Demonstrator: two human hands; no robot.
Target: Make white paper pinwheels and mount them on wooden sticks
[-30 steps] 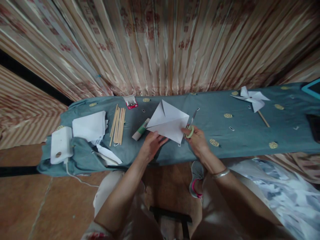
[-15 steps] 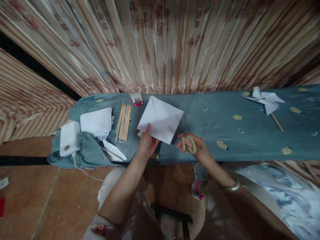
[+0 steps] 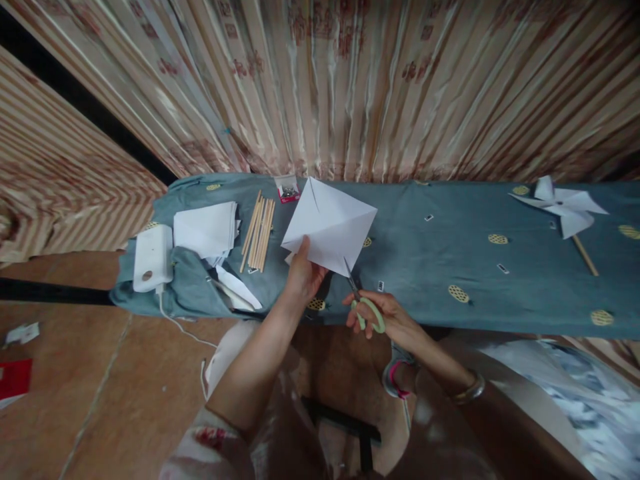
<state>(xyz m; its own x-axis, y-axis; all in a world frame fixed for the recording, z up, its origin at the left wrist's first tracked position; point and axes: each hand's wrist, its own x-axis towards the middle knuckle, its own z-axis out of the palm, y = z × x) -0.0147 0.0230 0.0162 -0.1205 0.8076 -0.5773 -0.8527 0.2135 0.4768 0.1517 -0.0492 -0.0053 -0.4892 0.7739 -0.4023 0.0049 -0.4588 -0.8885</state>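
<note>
My left hand pinches the lower left corner of a creased white paper square and holds it up over the blue-grey cloth-covered table. My right hand is closed round the green handles of a pair of scissors. The scissor blades point up and left, with their tip just touching the paper's lower edge.
To the left lie several wooden sticks, a stack of white paper, a white box with a cable and a small red packet of pins. A finished white paper pinwheel lies at the far right. Striped curtains hang behind.
My left hand lifted the paper off the table and tilted it up. My right hand picked the scissors up from the cloth and brought them under the paper's lower edge. The glue stick is hidden now.
</note>
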